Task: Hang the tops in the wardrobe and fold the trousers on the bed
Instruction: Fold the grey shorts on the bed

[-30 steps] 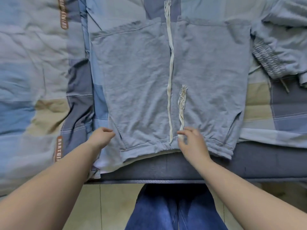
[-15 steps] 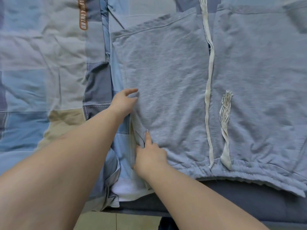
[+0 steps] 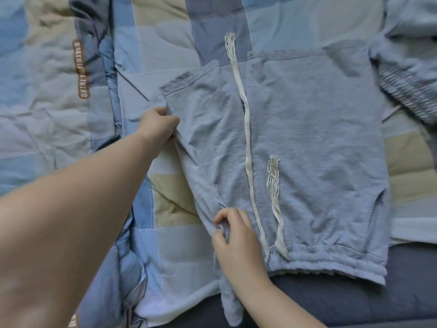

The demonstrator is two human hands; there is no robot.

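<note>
Both hands have shifted since half a sec ago: left hand [image 3: 159, 125] has gone from lying flat at the trouser edge to bunching the fabric in curled fingers, and right hand [image 3: 236, 235] has swapped its pointing finger for a pinch on the near left corner by the waistband. Grey trousers [image 3: 307, 138] lie spread on the bed, waistband [image 3: 331, 265] toward the person at the bed's near edge, legs running away up the frame. Left side of the garment is lifted and creased between the two grips, w/ a strip of grey cloth hanging down off the bed edge below the right hand. Two pale drawstrings on top: long drawstring [image 3: 247, 129] running up the middle past the leg hems onto the bedding, short drawstring [image 3: 274, 185] w/ a frayed end just right of it. Underneath, a patchwork quilt [image 3: 47, 126] in blue, grey and tan squares, wrinkled, w/ a brown lettered label [image 3: 81, 69] on the left; text too blurred to read. Dark blue mattress edge [image 3: 354, 301] shows at bottom right. Top right, another grey garment [image 3: 411, 74] w/ a ribbed band, crumpled, just beside the trousers. Nothing of the room beyond the bed is visible.
</note>
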